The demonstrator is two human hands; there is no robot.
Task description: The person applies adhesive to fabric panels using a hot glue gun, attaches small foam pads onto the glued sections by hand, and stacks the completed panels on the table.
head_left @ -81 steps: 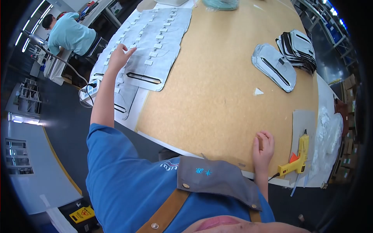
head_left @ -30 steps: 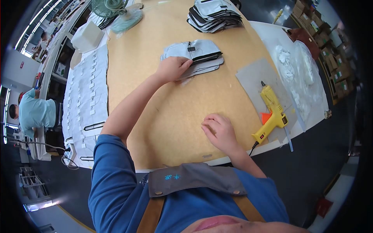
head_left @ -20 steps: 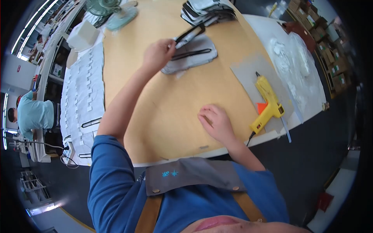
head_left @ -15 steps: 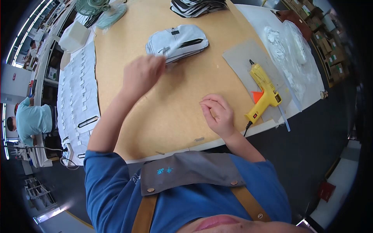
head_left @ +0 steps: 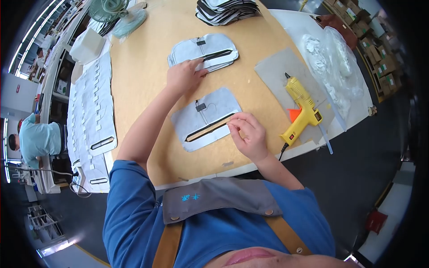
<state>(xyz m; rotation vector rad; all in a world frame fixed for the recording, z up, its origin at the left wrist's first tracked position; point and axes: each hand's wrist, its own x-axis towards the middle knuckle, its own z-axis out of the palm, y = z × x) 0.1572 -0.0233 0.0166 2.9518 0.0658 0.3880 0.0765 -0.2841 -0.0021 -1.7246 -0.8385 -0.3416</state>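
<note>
A single light grey fabric panel (head_left: 187, 117) lies on the tan table, with a long black-edged slot and a small black square tag joined to thin wires. My right hand (head_left: 251, 135) is at its right end, fingers curled and thumb and forefinger closed over the end of the slot. Farther back lies a small stack of similar panels (head_left: 183, 49). My left hand (head_left: 185, 76) is at the near edge of that stack, with thumb and forefinger apart and fingertips on the top panel beside its slot. The undersides of both hands are hidden.
A yellow glue gun (head_left: 304, 109) rests on a grey board (head_left: 275, 71) at right, beside plastic bags (head_left: 328, 62). More panels (head_left: 91, 107) overlap along the left side. At the back are a fan (head_left: 107, 9), white container (head_left: 87, 45) and taller stack (head_left: 223, 11). A person (head_left: 40, 138) sits far left.
My left hand has gone from the left-side panels to the small stack. A single panel now lies between the stack and me, and my right hand has closed at its end. The view has turned right.
</note>
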